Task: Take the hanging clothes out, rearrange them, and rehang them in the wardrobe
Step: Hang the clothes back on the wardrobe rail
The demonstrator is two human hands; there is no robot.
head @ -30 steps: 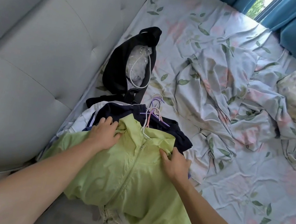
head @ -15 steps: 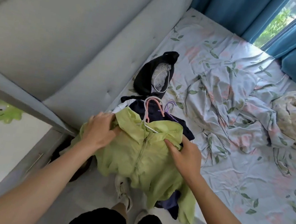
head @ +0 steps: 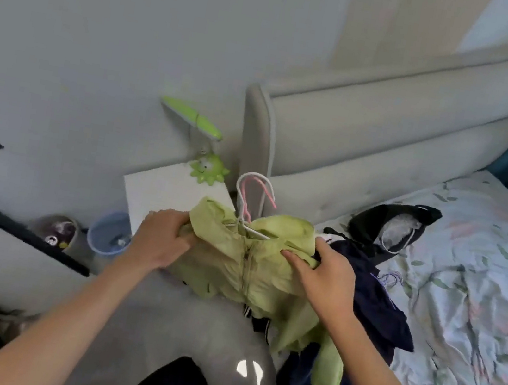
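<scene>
A light green zip jacket on white and pink hangers is lifted off the bed. My left hand grips its left shoulder and my right hand grips its right shoulder. Under the jacket hang dark navy clothes, part of the same bundle, trailing onto the bed edge. A black garment with a clear plastic bag and white hanger lies farther back on the bed.
The floral bed sheet fills the right side, with the grey padded headboard behind. A white bedside table holds a green lamp. A blue bin stands below it. Grey floor lies at my feet.
Both hands have raised the green jacket and the clothes beneath it off the bed and swung them left. The view has turned from the bed toward the bedside table and wall.
</scene>
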